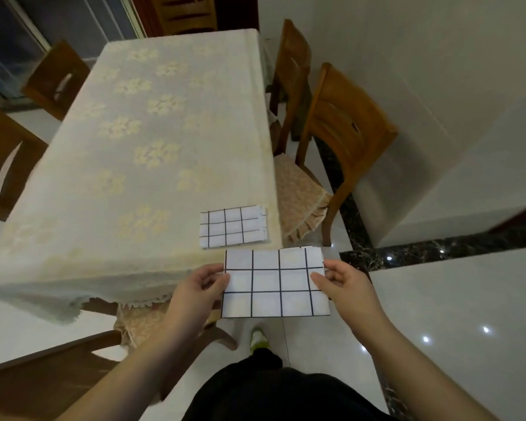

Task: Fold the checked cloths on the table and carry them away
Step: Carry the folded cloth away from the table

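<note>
Folded white cloth with dark grid lines held in the air, lower centre of frame, just off the table's near corner.

Left hand pinches its left edge, right hand pinches its right edge, thumbs on top. It looks light, thin and limp; holding both side edges keeps the folds flat. A second folded checked cloth lies on the pale floral tablecloth by the near right corner. Take that one across all its layers, or they may slip apart.
</note>
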Action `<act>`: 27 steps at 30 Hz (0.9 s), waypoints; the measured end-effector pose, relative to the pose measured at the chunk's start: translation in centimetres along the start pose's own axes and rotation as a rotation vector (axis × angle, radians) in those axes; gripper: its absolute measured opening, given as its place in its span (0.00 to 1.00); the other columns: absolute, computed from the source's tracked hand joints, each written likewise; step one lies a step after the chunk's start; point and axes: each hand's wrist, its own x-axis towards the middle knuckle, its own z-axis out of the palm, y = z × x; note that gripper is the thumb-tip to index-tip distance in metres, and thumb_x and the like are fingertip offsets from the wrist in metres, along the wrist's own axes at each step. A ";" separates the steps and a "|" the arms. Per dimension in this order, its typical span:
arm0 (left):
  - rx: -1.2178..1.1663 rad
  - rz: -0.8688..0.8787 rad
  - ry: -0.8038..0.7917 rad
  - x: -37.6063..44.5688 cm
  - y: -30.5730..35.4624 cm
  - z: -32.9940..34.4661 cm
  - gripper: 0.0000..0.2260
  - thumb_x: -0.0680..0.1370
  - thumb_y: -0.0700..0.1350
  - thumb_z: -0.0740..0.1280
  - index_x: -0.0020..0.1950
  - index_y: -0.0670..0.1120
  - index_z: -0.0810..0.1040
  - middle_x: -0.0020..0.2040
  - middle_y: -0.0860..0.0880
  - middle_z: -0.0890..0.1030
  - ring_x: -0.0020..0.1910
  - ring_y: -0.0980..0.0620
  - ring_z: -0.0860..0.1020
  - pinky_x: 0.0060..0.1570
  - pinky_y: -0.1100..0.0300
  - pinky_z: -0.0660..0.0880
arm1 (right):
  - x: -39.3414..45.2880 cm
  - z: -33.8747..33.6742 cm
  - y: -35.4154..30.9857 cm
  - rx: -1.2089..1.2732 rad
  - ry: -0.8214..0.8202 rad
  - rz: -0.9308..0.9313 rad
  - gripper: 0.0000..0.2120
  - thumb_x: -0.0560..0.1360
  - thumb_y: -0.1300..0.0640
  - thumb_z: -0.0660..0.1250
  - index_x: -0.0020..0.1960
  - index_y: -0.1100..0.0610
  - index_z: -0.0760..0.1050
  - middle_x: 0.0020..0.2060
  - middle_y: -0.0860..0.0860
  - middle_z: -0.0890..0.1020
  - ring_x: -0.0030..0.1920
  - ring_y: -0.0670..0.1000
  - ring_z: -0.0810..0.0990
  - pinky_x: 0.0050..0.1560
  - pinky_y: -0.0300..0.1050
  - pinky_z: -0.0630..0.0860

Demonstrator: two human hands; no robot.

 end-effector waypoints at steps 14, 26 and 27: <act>0.022 -0.096 0.109 12.9 1.2 -4.5 0.04 0.79 0.44 0.68 0.53 0.48 0.80 0.46 0.46 0.84 0.47 0.46 0.82 0.44 0.53 0.81 | 13.1 7.1 -0.6 -0.088 -0.061 0.147 0.13 0.76 0.59 0.70 0.60 0.58 0.78 0.46 0.59 0.84 0.48 0.58 0.84 0.51 0.54 0.81; 0.069 -0.230 0.228 20.9 -1.6 -3.8 0.03 0.79 0.46 0.68 0.49 0.48 0.80 0.45 0.46 0.84 0.48 0.42 0.81 0.49 0.42 0.81 | 23.2 10.4 0.7 -0.268 -0.130 0.207 0.09 0.77 0.59 0.69 0.57 0.55 0.76 0.45 0.54 0.83 0.43 0.52 0.82 0.41 0.43 0.80; 0.073 -0.237 0.241 21.6 -1.8 -3.8 0.03 0.78 0.45 0.68 0.48 0.48 0.80 0.45 0.46 0.84 0.48 0.41 0.81 0.49 0.42 0.80 | 23.7 10.7 0.8 -0.285 -0.136 0.203 0.08 0.77 0.60 0.69 0.55 0.55 0.76 0.44 0.54 0.82 0.41 0.51 0.81 0.38 0.41 0.79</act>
